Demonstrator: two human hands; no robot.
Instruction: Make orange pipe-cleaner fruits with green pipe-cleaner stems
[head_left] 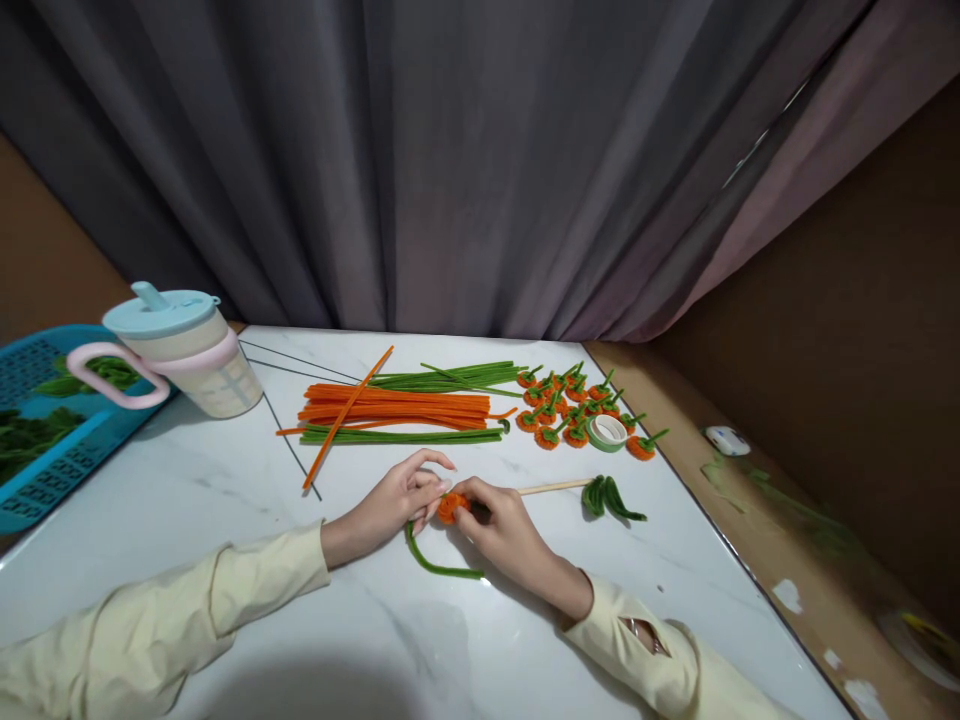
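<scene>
Between my two hands is a small round orange pipe-cleaner pumpkin (452,508). My right hand (501,520) pinches it from the right with thumb and fingers. From the left, my left hand (401,505) closes its thumb and fingers at the pumpkin's edge, on or beside a green pipe cleaner (439,570) that curves down and lies along the table below. The exact grip of the left fingertips is partly hidden. Just beyond my right hand lies a thin wooden stick (555,488), its near end hidden behind the hand. Dark green curled pipe-cleaner leaves (613,498) rest at its far end.
Orange pipe cleaners (397,408) lie between green bundles (450,377), one orange strand across them. Several finished orange pumpkins (547,437) with green stems surround a tape roll (606,432). A lidded cup (187,350) and blue basket (45,470) stand left; a curtain (450,160) hangs behind.
</scene>
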